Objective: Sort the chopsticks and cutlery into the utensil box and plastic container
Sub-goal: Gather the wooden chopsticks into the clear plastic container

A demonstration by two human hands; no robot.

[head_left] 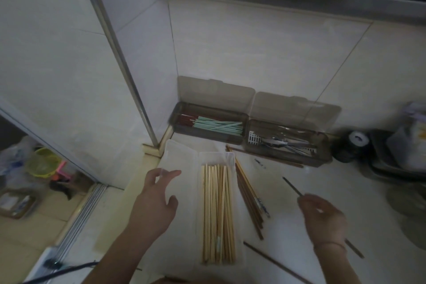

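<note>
On the pale tiled floor, the right hand (322,219) pinches a thin dark chopstick (292,187), likely bound for the smoky-brown utensil box (207,137), while the left hand (154,200) hovers slack over the clear plastic lid (177,157).

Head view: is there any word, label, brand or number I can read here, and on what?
None can be read.
Patterned chopstick beside the clear plastic container: markings, too blurred to tell as text.
Bag at the right edge: yellow print, blurred.
Utensil box: no label visible.
</note>
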